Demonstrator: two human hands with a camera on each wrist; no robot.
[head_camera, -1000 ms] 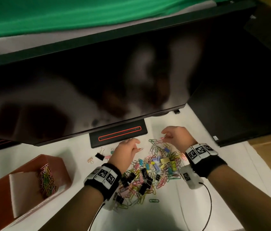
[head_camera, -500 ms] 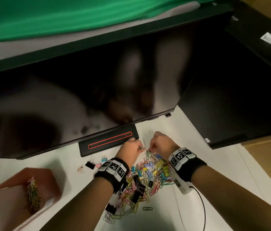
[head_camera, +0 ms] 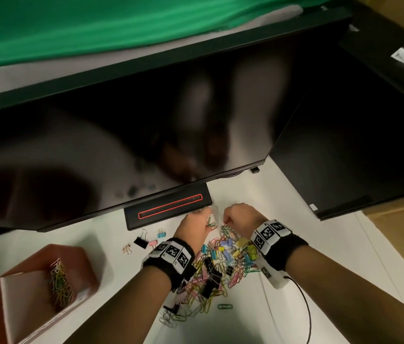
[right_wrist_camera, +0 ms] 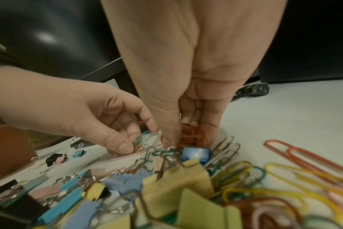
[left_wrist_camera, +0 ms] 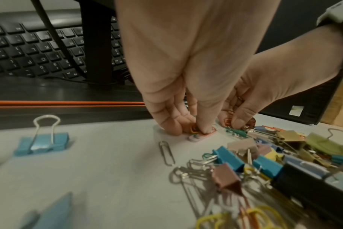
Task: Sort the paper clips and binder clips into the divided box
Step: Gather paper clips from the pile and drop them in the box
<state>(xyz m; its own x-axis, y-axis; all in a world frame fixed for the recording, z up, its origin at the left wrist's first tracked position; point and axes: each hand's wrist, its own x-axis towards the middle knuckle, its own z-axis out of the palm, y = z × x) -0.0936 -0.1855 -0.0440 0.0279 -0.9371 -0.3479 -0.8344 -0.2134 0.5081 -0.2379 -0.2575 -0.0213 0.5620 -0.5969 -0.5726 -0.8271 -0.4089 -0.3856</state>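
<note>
here both hands [head_camera: 197, 225] [head_camera: 239, 218] are pinching paper clips [left_wrist_camera: 203, 131] at the pile's [head_camera: 223, 264] far edge, the box [head_camera: 76, 264] lying well off leftward, nearer the left grip.

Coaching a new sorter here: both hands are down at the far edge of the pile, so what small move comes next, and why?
Probably lift the left hand and carry its pinched paper clips to the divided box: its clip-holding compartment sits on that side, while the right hand keeps gathering orange clips.

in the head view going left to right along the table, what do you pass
brown divided box → gold paper clips → black binder clip → left hand → right hand → second monitor
</note>
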